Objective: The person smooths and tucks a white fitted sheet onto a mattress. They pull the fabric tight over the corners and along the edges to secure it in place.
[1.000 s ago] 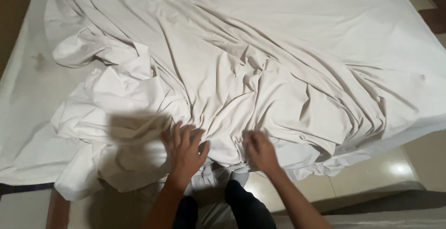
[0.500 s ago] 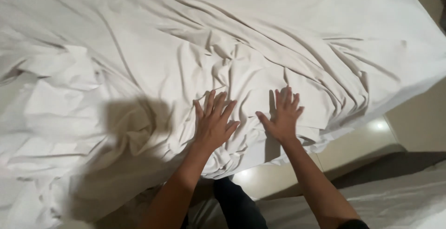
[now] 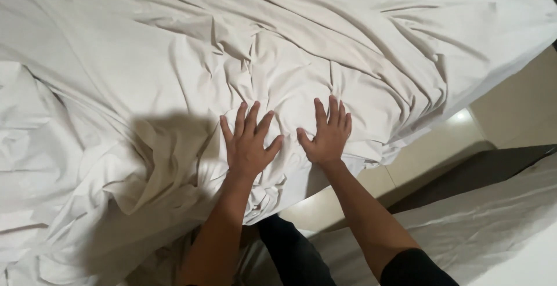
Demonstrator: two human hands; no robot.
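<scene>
A large crumpled white bed sheet (image 3: 325,48) covers the bed and fills most of the head view. My left hand (image 3: 248,142) lies flat on the sheet near its front edge, fingers spread, holding nothing. My right hand (image 3: 328,133) rests flat just to the right of it, fingers spread too, palm down on the wrinkled cloth. The two hands are a thumb's width apart. The sheet bunches into thick folds (image 3: 64,193) on the left.
The sheet's edge hangs over the bed side near my legs (image 3: 290,251). A pale tiled floor (image 3: 429,158) shows at the right. Another white cloth (image 3: 493,222) lies at the lower right beside a dark strip (image 3: 476,170).
The view has closed in on the bed. Both hands have gone forward and upward on the sheet, with fingers spread wider and pressed flat.
</scene>
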